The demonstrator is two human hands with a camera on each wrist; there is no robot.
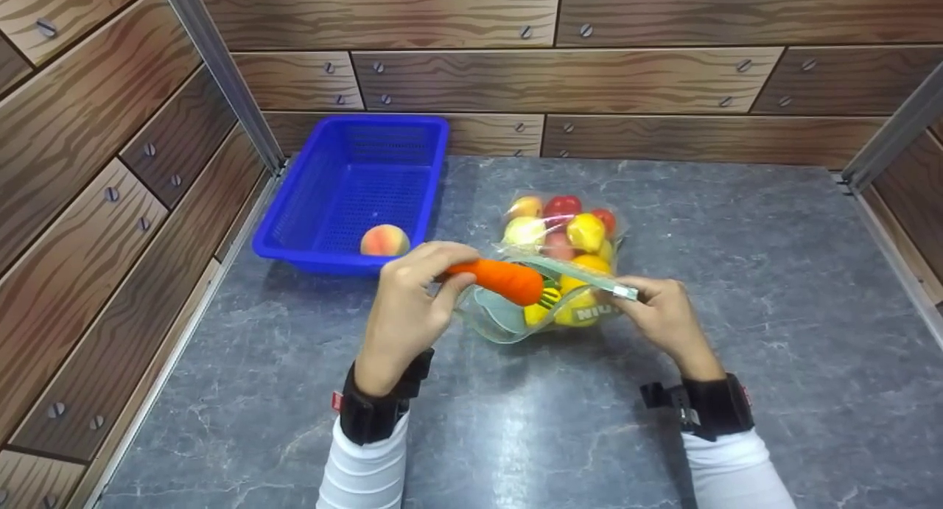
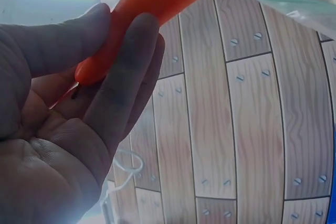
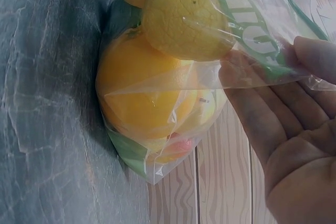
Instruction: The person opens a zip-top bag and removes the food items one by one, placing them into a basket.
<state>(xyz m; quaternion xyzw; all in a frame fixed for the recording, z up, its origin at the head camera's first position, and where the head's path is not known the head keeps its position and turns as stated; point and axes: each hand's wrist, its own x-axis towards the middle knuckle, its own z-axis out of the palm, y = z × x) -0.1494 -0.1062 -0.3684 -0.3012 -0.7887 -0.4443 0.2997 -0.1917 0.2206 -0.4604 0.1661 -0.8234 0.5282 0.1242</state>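
Note:
My left hand (image 1: 405, 303) pinches an orange carrot (image 1: 508, 282) by its narrow end, between thumb and fingers. The thick end of the carrot points into the mouth of a clear zip bag (image 1: 589, 272). In the left wrist view, the thumb and fingertips press on the carrot (image 2: 157, 3) from both sides. My right hand (image 1: 663, 314) grips the bag's green-edged rim at its right corner, keeping the mouth apart. Yellow, red and pale toy fruits (image 1: 586, 233) fill the bag. The right wrist view shows an orange fruit (image 3: 144, 82) through the plastic, beside the right hand (image 3: 289, 124).
A blue perforated basket (image 1: 435, 155) stands at the back left, with a peach (image 1: 384, 240) in its near right corner. Grey marbled tabletop (image 1: 773, 273) surrounds the bag. Wood-patterned panels (image 1: 567, 82) close off the back and sides.

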